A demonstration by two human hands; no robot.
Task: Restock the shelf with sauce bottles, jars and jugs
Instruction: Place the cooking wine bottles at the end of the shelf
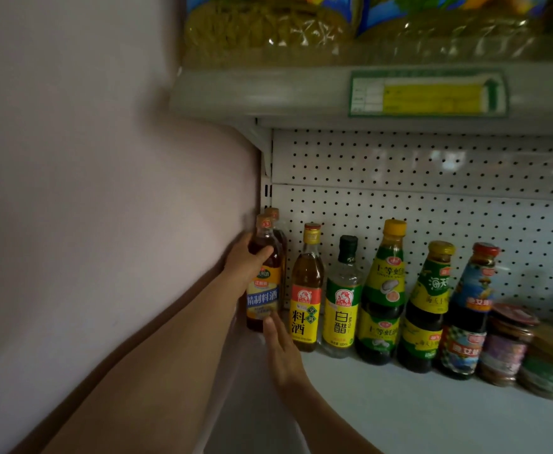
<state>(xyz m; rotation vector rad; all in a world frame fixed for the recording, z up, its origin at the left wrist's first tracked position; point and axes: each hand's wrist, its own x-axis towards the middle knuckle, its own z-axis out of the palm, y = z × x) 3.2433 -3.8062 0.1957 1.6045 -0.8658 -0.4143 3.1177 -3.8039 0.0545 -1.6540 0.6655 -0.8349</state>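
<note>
Cooking wine bottle (263,283) stands at the far left end of the shelf (399,404), against the wall (88,191), with a matching bottle (276,224) just behind it. The left hand (247,262) grips its shoulder, thumb across the front. The right hand (281,348) lies flat with straight fingers, fingertips touching the label's lower edge. To the right runs a row of sauce bottles (383,290) and jars (507,345).

Glossy bottles (306,290) on a matt perforated metal shelf (432,178)
</note>
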